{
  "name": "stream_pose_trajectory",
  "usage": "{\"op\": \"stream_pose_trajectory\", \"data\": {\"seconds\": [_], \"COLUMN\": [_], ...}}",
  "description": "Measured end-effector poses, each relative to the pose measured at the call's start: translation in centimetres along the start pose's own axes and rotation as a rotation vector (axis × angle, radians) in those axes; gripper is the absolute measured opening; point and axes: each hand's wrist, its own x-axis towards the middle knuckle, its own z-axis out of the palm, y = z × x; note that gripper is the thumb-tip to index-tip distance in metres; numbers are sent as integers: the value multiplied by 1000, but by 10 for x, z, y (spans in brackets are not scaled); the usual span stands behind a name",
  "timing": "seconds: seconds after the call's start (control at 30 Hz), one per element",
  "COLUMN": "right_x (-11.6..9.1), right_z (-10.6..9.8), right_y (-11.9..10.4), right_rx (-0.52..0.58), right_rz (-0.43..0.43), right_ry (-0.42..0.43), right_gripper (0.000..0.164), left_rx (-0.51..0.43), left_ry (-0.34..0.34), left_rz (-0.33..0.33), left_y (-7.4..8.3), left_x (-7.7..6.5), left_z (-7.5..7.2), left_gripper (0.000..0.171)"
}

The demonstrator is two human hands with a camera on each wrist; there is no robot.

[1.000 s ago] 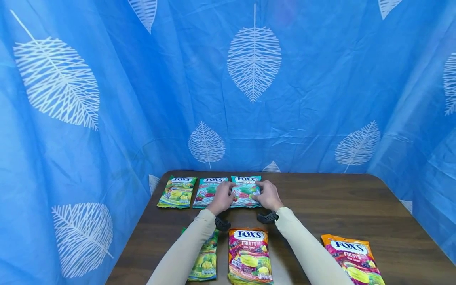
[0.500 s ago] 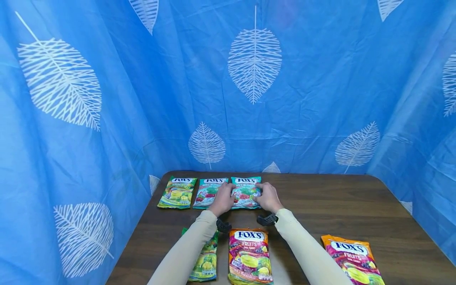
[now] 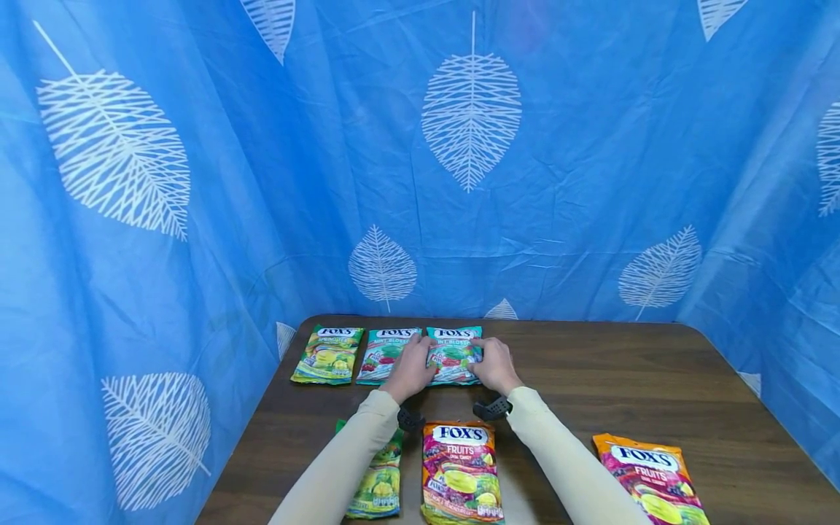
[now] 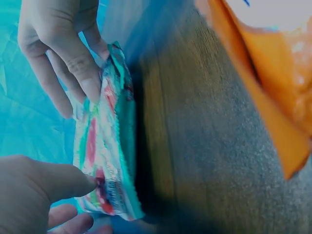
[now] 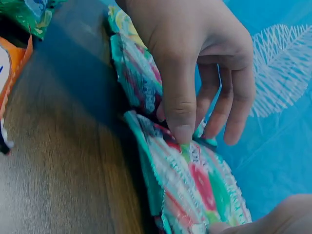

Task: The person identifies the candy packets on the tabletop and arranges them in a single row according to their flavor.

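Head | teal packet | between left grip and right grip, touching both

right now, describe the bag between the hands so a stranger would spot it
At the far edge of the brown table, toward the left, lies a row of three bags. Go to its right end: the teal bag. The middle bag looks alike, but only this one lies between the left hand and the right hand.

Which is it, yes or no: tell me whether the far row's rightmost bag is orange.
No, the far row's rightmost bag is mainly teal, lying between the left hand and the right hand.
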Motion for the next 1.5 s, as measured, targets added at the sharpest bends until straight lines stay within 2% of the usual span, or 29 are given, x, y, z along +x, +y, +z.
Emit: {"op": "stream_pose_trajectory", "data": {"seconds": [0.1, 0.13, 0.17, 0.2, 0.33, 0.37, 0.53, 0.57, 0.67, 0.77, 0.9, 1.1, 1.27, 1.5], "right_x": [-3, -3, -4, -5, -11, -12, -25, -28, -37, -49, -62, -78, -90, -109], "right_z": [-2, -2, -3, -3, -4, -4, -3, -3, -3, -3, -5, -9, -10, -8], "right_y": [-6, -8, -10, -13, -23, -26, -40, -43, -52, -61, -71, -83, -90, -92], "right_rx": [-8, -7, -5, -2, 20, 25, 62, 78, 124, 175, 223, 265, 302, 348], "right_rz": [1, 0, 0, -2, -4, -2, -31, -44, -91, -118, -152, -184, -161, -116], "right_ry": [21, 32, 44, 59, 99, 103, 114, 113, 110, 92, 72, 71, 52, 34], "right_gripper": [54, 54, 54, 53, 52, 52, 51, 51, 50, 49, 48, 45, 46, 45], "left_rx": [6, 5, 0, -27, -108, -127, -118, -116, -138, -163, -171, -228, -218, -234], "left_ry": [25, 46, 57, 54, 66, 58, 98, 108, 113, 90, 78, 92, 94, 73], "left_rz": [20, 46, 52, 43, 63, 54, 157, 157, 116, 41, 12, 4, 9, -71], "left_y": [1, -5, -5, 0, -2, 3, -20, -20, -9, 13, 22, 26, 25, 16], "left_x": [-6, -7, -9, -13, -19, -22, -25, -28, -43, -62, -78, -97, -117, -149], "left_z": [-6, -4, -6, -12, -17, -21, -10, -11, -23, -42, -53, -66, -76, -91], "left_gripper": [45, 46, 46, 45, 44, 44, 46, 47, 50, 52, 51, 52, 52, 50]}}
